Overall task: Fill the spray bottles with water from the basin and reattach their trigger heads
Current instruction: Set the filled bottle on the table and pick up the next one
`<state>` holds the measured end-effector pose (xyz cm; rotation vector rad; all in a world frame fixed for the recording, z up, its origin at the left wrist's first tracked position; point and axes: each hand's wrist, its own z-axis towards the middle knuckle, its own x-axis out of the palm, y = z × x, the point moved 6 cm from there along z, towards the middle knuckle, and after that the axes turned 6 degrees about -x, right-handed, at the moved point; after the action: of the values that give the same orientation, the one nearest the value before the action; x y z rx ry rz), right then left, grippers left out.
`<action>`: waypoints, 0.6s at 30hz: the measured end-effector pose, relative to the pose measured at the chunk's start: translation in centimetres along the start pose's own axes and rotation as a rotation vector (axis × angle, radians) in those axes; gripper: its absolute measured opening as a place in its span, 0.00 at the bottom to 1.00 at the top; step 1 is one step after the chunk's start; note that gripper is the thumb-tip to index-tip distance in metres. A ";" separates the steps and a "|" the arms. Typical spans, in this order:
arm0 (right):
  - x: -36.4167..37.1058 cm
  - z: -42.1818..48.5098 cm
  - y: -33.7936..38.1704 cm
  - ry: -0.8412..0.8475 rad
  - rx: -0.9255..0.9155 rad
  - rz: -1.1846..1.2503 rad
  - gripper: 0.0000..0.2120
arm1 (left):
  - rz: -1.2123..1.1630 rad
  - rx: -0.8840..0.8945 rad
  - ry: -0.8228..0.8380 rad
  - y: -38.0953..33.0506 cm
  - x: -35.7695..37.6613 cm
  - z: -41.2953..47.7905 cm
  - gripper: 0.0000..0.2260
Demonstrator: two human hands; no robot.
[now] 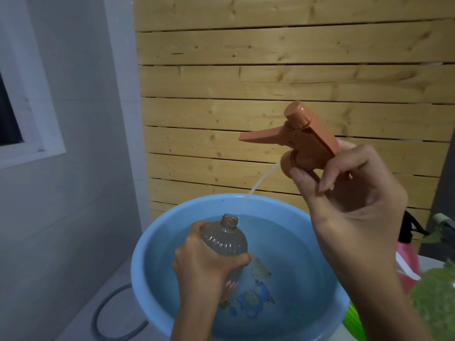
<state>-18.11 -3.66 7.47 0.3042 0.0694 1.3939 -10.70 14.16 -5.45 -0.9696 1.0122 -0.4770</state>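
A clear ribbed spray bottle (225, 238) with an open neck is tilted over the blue basin (147, 244), its lower part dipped in the water. My left hand (202, 274) grips the bottle around its body. High on the right, my right hand (349, 200) holds an orange trigger head (300, 136) above the basin. The head's thin dip tube (261, 183) slants down toward the basin's far rim. A cartoon print shows on the basin floor under the water.
A pink spray bottle (407, 262) with a black trigger head stands right of the basin. A green bottle (435, 296) sits at the lower right. A grey hose loop (110, 313) lies left of the basin. A wooden slat wall (270, 70) stands behind.
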 end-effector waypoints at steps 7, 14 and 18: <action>1.3 -0.9 -0.9 0.067 0.088 0.107 0.18 | 0.005 0.006 0.014 -0.2 0.2 0.0 0.37; 2.4 -2.5 -4.2 0.139 0.306 0.133 0.11 | -0.059 0.025 0.016 -0.3 0.2 -0.2 0.35; 3.2 -4.1 -6.9 0.226 0.442 0.165 0.10 | -0.050 0.055 0.036 -0.6 0.3 -0.4 0.34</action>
<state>-11.89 -0.84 2.27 0.5263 0.5541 1.5662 -10.84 13.50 -5.15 -0.9419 1.0045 -0.5627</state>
